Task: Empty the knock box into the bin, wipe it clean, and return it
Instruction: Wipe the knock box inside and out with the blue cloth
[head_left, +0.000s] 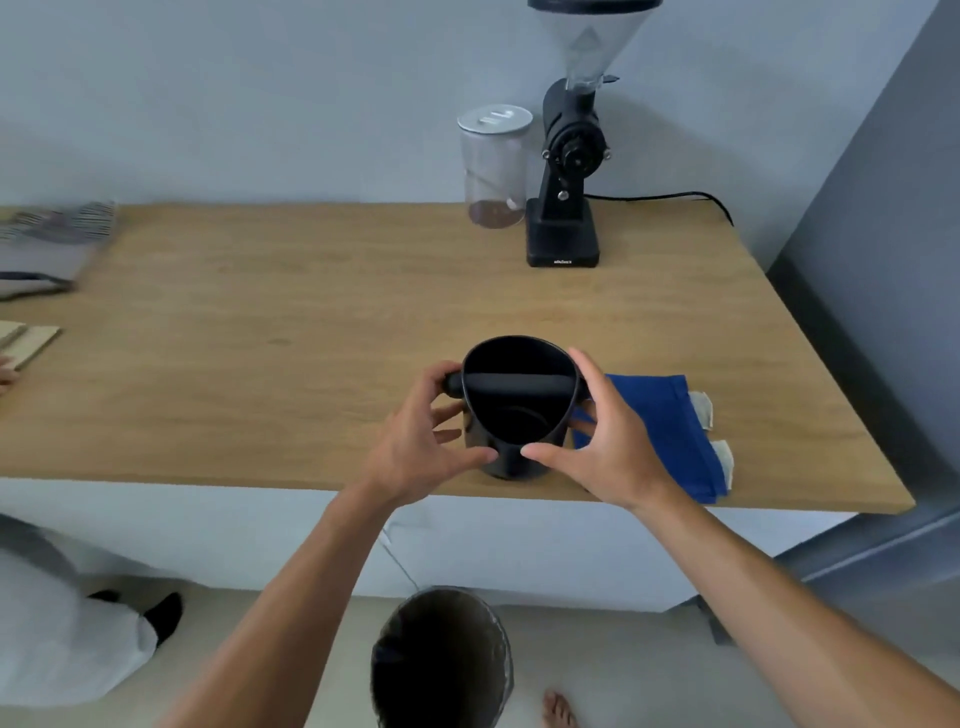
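A black round knock box (514, 415) with a black bar across its mouth stands upright near the front edge of the wooden counter (311, 322). My left hand (421, 441) cups its left side, fingers curled on the wall and near the bar's end. My right hand (608, 441) cups its right side, thumb on the front wall. The inside looks dark; I cannot tell what it holds. A blue cloth (670, 431) lies flat on the counter just right of the box, partly under my right hand. The bin (441, 660), dark inside, stands on the floor below the counter edge.
A black coffee grinder (566, 171) with a clear hopper and a clear lidded jar (493, 166) stand at the back by the wall. Folded cloths (47, 244) and wooden boards (26, 338) lie at the far left. Another person's leg (78, 623) is at lower left.
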